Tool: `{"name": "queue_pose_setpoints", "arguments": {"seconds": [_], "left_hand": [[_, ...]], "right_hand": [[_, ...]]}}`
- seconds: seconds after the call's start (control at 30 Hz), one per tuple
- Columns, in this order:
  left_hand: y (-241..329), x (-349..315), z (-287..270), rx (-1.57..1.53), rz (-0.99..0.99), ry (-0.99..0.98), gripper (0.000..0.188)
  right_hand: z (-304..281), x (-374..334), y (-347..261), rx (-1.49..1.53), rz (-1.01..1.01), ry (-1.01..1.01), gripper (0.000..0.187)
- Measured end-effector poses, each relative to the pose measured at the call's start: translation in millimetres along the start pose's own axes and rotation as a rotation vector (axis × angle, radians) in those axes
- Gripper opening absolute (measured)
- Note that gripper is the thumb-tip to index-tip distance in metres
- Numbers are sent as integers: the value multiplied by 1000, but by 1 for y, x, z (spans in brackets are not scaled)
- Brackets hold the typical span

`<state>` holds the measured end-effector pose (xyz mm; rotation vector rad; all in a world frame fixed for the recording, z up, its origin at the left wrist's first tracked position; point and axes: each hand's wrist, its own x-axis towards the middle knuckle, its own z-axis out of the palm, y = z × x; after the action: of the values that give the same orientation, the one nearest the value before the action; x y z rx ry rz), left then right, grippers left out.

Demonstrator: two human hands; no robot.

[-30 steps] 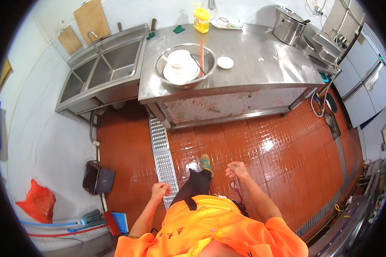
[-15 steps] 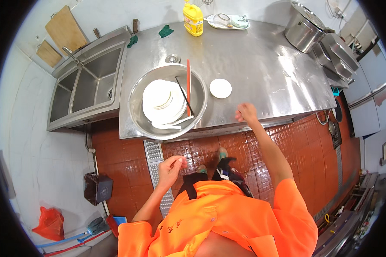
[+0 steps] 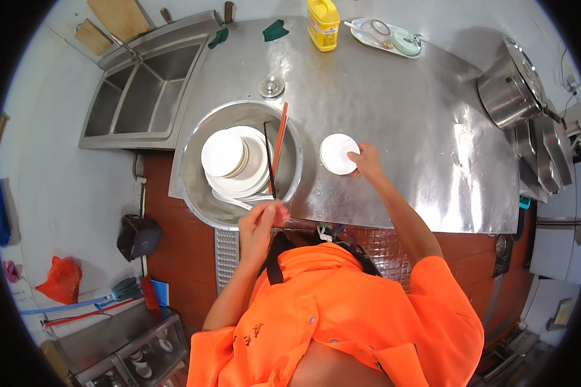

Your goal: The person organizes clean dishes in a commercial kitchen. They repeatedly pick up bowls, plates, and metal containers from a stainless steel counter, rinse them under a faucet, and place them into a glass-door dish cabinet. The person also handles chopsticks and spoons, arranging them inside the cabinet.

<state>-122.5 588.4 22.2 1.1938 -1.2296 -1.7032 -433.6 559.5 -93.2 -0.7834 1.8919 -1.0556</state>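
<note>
My right hand point(image 3: 366, 160) grips the right edge of a small white dish point(image 3: 337, 153), thumb on top, over the steel table. My left hand point(image 3: 259, 219) is at the near rim of a large metal basin point(image 3: 294, 184); its fingertips are smeared by motion, and whether they touch anything is unclear. In the basin lies a stack of white plates point(image 3: 257, 155), with smaller white dishes point(image 3: 222, 153) on top. A white spoon point(image 3: 231, 200) lies below the stack, its handle pointing at my left hand. Red chopsticks point(image 3: 280, 138) and a black stick point(image 3: 269, 155) lean on the basin's right side.
On the steel table point(image 3: 419, 129) stand a yellow jug point(image 3: 323, 26), a tray point(image 3: 397, 50) with dishes and a large pot point(image 3: 507, 84). A round metal strainer point(image 3: 272, 86) and a green cloth point(image 3: 275, 30) lie behind the basin. A double sink point(image 3: 174, 90) is at the left.
My right hand has moved up to the small white dish and taken hold of its edge. My left hand has risen to the basin's near rim. The whole view has shifted nearer the table.
</note>
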Motion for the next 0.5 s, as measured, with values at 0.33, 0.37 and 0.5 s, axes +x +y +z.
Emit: {"name": "queue_pose_setpoints", "arguments": {"seconds": [0.33,0.37,0.5], "left_hand": [[11,126,109,-1055,-451,-568,61],[13,130,111,-1029,-466,-546,64],[18,126,100,-1104,-544,-662,63]], "right_hand": [[-25,-59,-101,-463,-700,81,19],[-26,-64,-111,-444,-529,42,21],[-32,-58,-111,-713,-747,257,22]]}}
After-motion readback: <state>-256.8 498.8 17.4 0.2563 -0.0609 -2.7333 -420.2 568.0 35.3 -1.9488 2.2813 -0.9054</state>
